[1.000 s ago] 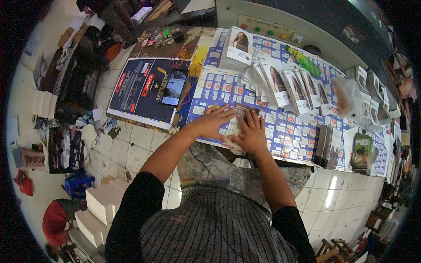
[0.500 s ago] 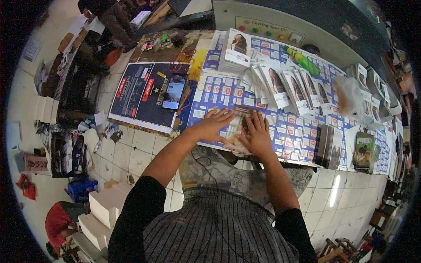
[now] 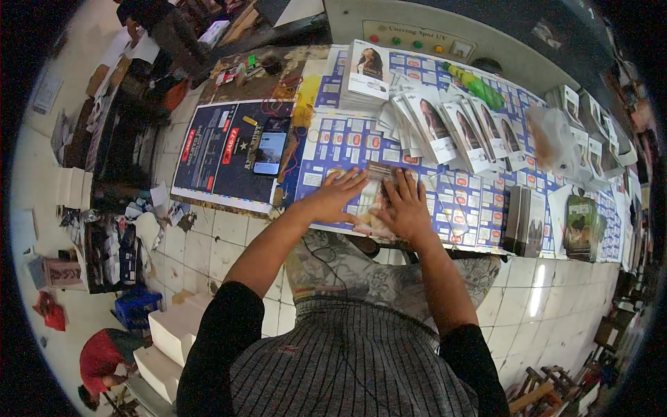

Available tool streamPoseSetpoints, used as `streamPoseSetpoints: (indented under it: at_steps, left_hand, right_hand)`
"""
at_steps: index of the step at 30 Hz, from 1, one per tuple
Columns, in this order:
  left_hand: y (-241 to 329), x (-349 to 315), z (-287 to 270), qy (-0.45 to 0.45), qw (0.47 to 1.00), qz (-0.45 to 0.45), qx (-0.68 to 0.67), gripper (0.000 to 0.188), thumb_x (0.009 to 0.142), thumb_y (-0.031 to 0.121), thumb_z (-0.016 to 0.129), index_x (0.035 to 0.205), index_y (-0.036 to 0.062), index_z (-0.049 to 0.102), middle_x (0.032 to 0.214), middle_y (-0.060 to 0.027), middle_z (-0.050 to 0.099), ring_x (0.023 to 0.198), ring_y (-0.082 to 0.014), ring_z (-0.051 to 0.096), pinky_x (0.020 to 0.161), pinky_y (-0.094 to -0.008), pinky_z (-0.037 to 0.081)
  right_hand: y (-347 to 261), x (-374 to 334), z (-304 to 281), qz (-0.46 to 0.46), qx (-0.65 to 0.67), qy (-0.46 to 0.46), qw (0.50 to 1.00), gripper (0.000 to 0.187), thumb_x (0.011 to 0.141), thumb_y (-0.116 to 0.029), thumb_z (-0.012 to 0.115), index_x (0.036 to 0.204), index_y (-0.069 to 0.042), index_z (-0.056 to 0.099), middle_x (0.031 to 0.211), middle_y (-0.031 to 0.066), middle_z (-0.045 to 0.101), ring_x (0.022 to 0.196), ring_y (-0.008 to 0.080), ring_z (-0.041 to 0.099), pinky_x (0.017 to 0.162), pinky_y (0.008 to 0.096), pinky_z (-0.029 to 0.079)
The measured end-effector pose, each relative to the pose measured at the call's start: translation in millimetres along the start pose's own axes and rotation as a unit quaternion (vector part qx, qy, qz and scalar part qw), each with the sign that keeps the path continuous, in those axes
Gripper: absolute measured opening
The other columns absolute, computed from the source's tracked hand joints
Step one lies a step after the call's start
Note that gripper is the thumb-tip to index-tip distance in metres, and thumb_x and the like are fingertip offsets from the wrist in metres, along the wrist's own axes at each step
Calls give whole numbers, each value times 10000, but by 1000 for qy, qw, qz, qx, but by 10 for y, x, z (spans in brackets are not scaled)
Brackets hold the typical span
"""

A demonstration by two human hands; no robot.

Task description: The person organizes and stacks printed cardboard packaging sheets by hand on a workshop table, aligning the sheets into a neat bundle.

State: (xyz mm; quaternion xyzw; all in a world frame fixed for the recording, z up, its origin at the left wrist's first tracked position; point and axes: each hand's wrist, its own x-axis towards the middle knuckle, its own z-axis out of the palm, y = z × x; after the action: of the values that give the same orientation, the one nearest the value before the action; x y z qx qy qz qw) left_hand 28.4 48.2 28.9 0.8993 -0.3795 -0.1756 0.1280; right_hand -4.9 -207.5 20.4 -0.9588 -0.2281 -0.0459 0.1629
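My left hand [image 3: 334,197] and my right hand [image 3: 406,207] lie flat, side by side, on a printed flat card package [image 3: 374,197] that rests on the low table [image 3: 479,222] covered in blue and white printed sheets. Fingers of both hands are spread and point away from me, pressing on the package. Just beyond my fingertips a fanned row of similar packages with portrait pictures [image 3: 445,128] leans across the table.
A phone [image 3: 269,153] lies on a dark poster [image 3: 222,156] at the left. A stack of white booklets [image 3: 365,80], a green bottle [image 3: 476,83], a clear bag [image 3: 552,139] and dark boxes [image 3: 526,221] stand around. Another person [image 3: 104,361] crouches lower left on the tiled floor.
Both hands stay on the package; they have shifted only slightly, the fingers sliding a little over it.
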Motion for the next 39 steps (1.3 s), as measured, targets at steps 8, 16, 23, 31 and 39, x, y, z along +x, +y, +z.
streamPoseSetpoints:
  at_steps: [8, 16, 23, 31, 39]
  left_hand:
    - [27, 7, 1, 19, 1000, 0, -11, 1046, 790, 525, 744, 1560, 47, 223, 1648, -169, 165, 1533, -341, 113, 1201, -555, 115]
    - [-6, 40, -33, 9, 1000, -3, -9, 1073, 790, 541, 741, 1586, 91, 179, 1668, -126, 116, 1532, -349, 117, 1203, -547, 113]
    - [41, 16, -104, 11, 1000, -12, 7, 1096, 737, 550, 778, 1563, 70, 240, 1639, -147, 209, 1525, -328, 157, 1205, -526, 141]
    - [365, 169, -284, -37, 993, -63, 97, 1095, 640, 528, 857, 1552, 263, 313, 1564, -152, 324, 1445, -382, 295, 1082, -706, 230]
    - [653, 519, -470, -133, 973, -101, 159, 1275, 556, 380, 940, 1578, 358, 177, 1405, -204, 389, 1301, -469, 392, 967, -659, 443]
  right_hand:
    - [16, -7, 22, 10, -10, -14, 1000, 797, 880, -640, 578, 1467, -112, 470, 1572, 212, 324, 1475, 396, 254, 1174, 612, 160]
    - [38, 31, 42, 12, 1, -7, 1000, 889, 808, -692, 627, 1469, -119, 468, 1569, 213, 329, 1477, 398, 251, 1169, 613, 170]
    - [13, 41, 38, 17, 1, -3, 1000, 894, 793, -687, 647, 1460, -118, 471, 1578, 203, 317, 1479, 397, 246, 1169, 613, 174]
    - [391, -345, -125, 172, 31, 231, 957, 573, 812, -181, 741, 1321, -24, 532, 1337, 236, 525, 1214, 431, 502, 1004, 512, 422]
    - [704, -507, -380, 309, 59, 107, 943, 512, 845, -202, 705, 1292, -5, 551, 1120, 219, 582, 1067, 413, 579, 878, 513, 489]
